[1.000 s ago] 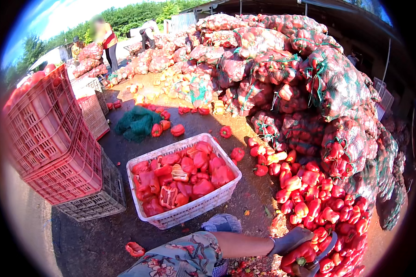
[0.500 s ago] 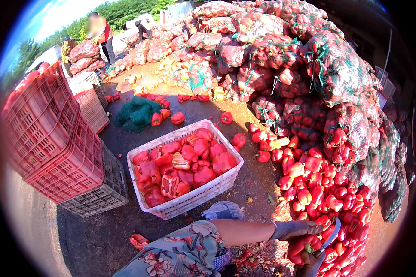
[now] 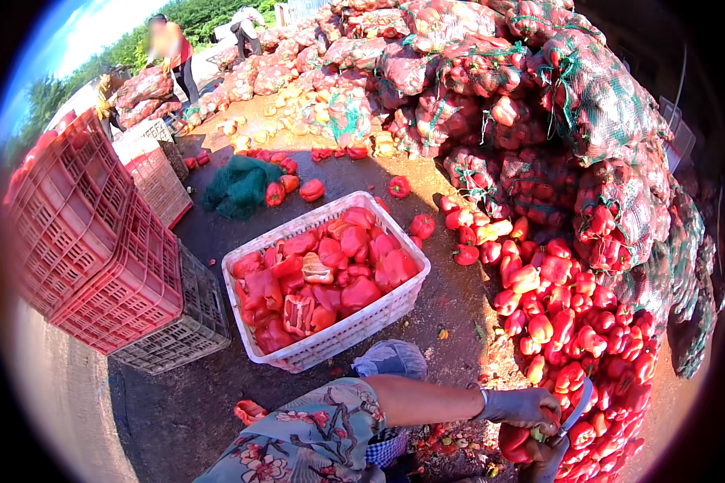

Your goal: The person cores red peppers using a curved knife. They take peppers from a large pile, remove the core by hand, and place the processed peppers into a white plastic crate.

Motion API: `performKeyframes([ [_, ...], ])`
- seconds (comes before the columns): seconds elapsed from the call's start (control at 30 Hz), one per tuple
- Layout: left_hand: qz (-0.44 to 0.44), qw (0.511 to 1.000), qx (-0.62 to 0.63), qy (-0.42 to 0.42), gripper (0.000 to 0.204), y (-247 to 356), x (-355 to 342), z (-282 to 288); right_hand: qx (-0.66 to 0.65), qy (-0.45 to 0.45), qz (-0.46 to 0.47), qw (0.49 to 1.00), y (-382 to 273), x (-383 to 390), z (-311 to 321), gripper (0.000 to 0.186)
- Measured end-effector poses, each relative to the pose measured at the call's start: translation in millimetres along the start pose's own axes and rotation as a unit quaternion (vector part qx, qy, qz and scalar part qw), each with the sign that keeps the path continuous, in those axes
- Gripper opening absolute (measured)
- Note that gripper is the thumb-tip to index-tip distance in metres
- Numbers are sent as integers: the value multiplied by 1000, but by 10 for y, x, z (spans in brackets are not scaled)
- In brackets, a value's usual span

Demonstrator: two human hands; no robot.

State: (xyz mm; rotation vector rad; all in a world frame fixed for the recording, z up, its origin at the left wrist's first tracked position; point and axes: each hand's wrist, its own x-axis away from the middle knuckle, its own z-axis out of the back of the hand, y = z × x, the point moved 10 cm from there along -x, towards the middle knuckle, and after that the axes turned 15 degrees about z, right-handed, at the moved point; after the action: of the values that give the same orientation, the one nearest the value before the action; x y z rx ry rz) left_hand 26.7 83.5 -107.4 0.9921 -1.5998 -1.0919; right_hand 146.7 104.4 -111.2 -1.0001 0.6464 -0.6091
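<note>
My left hand (image 3: 524,406), in a grey glove, has its fingers curled onto the top of a red bell pepper (image 3: 514,443) at the bottom right. My right hand (image 3: 546,460), also gloved and partly cut off by the lower edge, holds a curved knife (image 3: 577,409) and is against the pepper's side, with the blade rising past the green stem. Beyond my hands lies a heap of loose red peppers (image 3: 588,342). A white crate (image 3: 334,344) full of whole and split red peppers stands left of my forearm.
Stacked crates (image 3: 113,266) rise at the left. Mesh sacks of peppers (image 3: 596,97) are piled along the back and right. A green net (image 3: 235,189) lies beyond the white crate. Several co-workers (image 3: 177,52) are among sacks at the back left.
My left fingers have closed over the pepper's top near the blade, and the pepper and knife have shifted slightly. The scene has moved upward and rightward in the picture as the head camera turned.
</note>
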Motion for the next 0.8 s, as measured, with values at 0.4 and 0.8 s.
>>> performKeyframes([
  [0.4,-56,996,29,60,19,157,29,123,-176,49,-39,982,563,-145,63,41],
  [0.8,-85,980,177,0,17,176,-46,83,-49,14,-5,999,-700,-199,-124,51],
])
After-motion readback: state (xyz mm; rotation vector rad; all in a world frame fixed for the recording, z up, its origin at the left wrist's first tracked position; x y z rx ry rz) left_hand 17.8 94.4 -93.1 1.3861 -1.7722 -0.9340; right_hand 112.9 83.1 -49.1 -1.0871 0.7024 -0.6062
